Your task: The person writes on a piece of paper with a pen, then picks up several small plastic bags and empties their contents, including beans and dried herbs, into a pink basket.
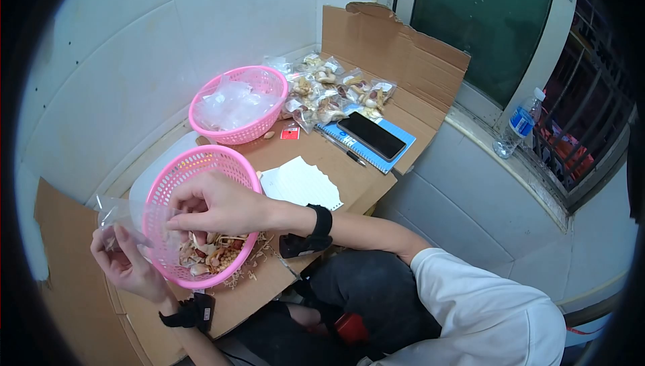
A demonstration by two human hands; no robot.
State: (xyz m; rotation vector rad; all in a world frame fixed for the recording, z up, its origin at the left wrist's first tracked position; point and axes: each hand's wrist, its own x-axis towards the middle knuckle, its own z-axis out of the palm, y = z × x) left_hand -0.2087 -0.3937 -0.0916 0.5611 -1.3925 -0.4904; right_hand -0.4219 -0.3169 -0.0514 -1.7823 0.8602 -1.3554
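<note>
My left hand (126,262), at the near left side of the front pink basket (156,185), has its fingers closed around a clear plastic bag (115,213). Over that basket, my right hand (218,203) is in a pinch close to the bag's edge. What it pinches, if anything, is hidden by the fingers. Inside the basket lies a mix of dried ingredients (215,253), with pale pieces, reddish-brown ones and thin strands. Dark straps are wrapped around both wrists.
Behind stands a second pink basket (259,124) with empty clear bags (235,105). Several filled bags (329,90) lie near an upright cardboard flap (396,57). A phone (371,135) rests on a blue notebook (396,162), beside a pen (355,157) and torn paper (302,183). A bottle (521,124) stands on the sill.
</note>
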